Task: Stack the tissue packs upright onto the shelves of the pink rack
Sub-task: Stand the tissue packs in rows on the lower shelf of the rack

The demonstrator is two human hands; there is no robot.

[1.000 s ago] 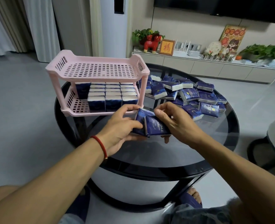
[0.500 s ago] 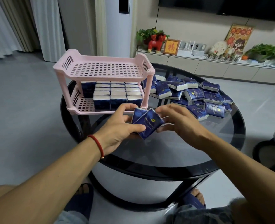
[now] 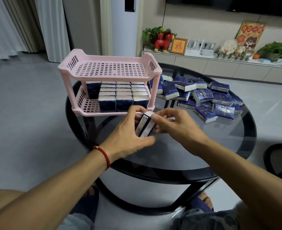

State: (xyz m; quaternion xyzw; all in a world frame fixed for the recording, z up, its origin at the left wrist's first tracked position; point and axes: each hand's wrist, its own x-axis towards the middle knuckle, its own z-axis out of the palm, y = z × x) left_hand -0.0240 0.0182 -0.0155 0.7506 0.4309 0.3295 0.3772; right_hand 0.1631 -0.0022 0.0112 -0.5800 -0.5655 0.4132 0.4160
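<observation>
Blue tissue packs [image 3: 145,124], two by the look, sit gripped between left hand [image 3: 128,135] and right hand [image 3: 173,125]. One pink rack [image 3: 110,70] stands behind them, its lower shelf nearly full.

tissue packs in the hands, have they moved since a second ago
Yes. The held tissue packs have been turned from lying flat-faced to standing on edge, white ends up, and sit closer to the pink rack front rim, gripped between left hand and right hand.

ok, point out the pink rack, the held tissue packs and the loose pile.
pink rack [image 3: 110,69]: head view, top shelf grid.
held tissue packs [image 3: 145,126]: head view, visible side faces.
loose pile [image 3: 203,95]: head view, a pack mid-pile.
</observation>
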